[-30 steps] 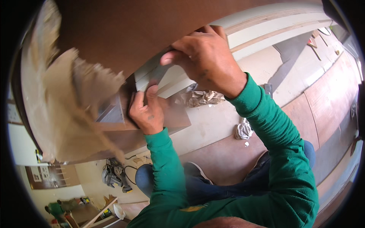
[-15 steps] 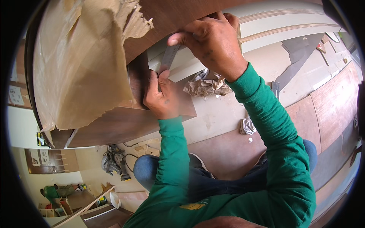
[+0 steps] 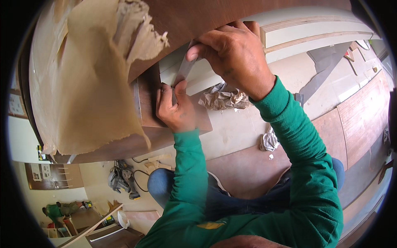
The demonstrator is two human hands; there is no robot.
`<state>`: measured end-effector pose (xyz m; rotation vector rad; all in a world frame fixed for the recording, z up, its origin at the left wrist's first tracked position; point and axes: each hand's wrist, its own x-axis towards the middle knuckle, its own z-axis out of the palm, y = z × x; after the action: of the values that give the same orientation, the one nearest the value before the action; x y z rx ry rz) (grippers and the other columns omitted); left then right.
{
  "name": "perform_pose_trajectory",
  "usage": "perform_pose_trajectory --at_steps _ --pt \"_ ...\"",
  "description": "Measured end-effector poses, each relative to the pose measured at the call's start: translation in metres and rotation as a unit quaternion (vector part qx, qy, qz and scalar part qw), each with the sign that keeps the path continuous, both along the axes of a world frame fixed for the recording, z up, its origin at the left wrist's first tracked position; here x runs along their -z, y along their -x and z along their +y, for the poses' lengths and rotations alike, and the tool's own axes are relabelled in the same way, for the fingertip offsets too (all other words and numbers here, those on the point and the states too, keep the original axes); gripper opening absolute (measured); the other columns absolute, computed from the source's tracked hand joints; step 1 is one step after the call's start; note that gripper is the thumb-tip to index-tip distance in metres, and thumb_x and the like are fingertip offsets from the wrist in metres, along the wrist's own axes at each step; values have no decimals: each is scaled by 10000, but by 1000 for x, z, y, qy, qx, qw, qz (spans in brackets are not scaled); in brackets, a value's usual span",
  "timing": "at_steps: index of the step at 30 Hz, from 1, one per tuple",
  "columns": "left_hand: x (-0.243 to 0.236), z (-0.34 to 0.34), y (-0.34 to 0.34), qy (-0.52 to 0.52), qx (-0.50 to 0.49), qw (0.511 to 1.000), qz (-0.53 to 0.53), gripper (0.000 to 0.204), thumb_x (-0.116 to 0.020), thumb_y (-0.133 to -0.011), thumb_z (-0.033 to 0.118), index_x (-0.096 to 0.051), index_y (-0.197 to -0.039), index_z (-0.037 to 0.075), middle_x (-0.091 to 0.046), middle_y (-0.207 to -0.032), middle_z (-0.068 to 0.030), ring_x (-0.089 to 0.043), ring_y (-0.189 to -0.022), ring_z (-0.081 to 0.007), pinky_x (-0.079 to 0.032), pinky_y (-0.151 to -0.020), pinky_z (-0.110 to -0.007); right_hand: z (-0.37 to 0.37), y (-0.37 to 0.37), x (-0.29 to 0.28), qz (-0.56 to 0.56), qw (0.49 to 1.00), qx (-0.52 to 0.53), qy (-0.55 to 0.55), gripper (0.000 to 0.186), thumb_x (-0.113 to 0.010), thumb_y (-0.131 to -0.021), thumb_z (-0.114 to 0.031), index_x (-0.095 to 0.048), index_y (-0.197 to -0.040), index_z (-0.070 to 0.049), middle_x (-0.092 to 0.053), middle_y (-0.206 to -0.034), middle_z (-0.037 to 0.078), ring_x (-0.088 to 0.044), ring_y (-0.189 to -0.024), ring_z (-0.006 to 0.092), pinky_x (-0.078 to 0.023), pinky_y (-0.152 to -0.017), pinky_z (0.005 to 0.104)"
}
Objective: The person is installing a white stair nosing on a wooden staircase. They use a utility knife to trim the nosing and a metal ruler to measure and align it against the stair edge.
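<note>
A thin metal ruler (image 3: pixel 185 69) slants between my hands in front of a brown wood-faced cabinet (image 3: pixel 198 14). My left hand (image 3: pixel 178 111) pinches its lower end between thumb and fingers, close to the cabinet's open corner. At its upper end, my right hand (image 3: pixel 240 56) grips it with the thumb, while the other fingers bend over the edge of the brown panel, partly hidden. Torn brown paper (image 3: pixel 95 95) hangs from the cabinet face to the left of my hands.
Crumpled paper (image 3: pixel 223 99) lies on the floor below my right hand, with a smaller wad (image 3: pixel 269 140) nearby. A corded power tool (image 3: pixel 120 177) rests at lower left. Wood sheets (image 3: pixel 364 111) cover the floor at right. Another person (image 3: pixel 58 211) is far off at lower left.
My view has shifted slightly. The right hand sits a little lower and farther right, and the ruler has turned a bit. The torn paper flap hangs differently. Both hands keep their grip.
</note>
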<state>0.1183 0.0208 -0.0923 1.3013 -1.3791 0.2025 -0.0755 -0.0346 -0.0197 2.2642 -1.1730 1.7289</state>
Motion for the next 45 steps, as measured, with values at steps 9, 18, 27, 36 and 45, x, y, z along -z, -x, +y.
perform_pose_trajectory --at_steps 9,18,27,36,45 --pt "3 -2 7 66 -37 996 -39 289 -824 -1007 216 -767 -1036 -66 -689 -880 -206 -668 -786 -407 -519 -684 -468 6 4 -6 53 998 -2 -41 110 -842 -889 -319 -846 -972 -248 -806 -925 -30 -687 -1061 237 -412 -878 451" --pt "7 -2 -3 59 -11 997 -47 498 -833 -999 391 -754 -1041 -99 -721 -943 -266 -663 -806 -460 -542 -751 -505 6 11 -8 104 992 -4 -70 141 -800 -962 -368 -839 -1013 -242 -804 -930 -18 -688 -1091 238 -389 -894 449" --pt "-19 1 -6 -26 45 999 -11 735 -767 -967 647 -736 -1024 -84 -736 -1137 -244 -656 -1021 -439 -529 -934 -526 4 7 -5 52 997 26 -43 232 -807 -948 -444 -855 -1007 -225 -805 -943 -27 -676 -1111 251 -399 -993 466" --pt "-17 0 -4 -13 15 1000 -23 643 -749 -1027 557 -773 -1202 -61 -765 -1185 -213 -719 -1030 -350 -565 -948 -443 4 13 -5 63 996 6 -56 129 -821 -939 -341 -842 -1004 -231 -801 -922 -24 -666 -1126 256 -410 -936 467" --pt "-1 0 9 2 28 995 93 598 -806 -1019 471 -746 -1229 -86 -809 -1054 -159 -743 -897 -217 -601 -837 -375 2 16 -7 71 995 -17 -60 60 -795 -924 -269 -788 -912 -211 -771 -887 -18 -678 -1103 278 -428 -919 467"
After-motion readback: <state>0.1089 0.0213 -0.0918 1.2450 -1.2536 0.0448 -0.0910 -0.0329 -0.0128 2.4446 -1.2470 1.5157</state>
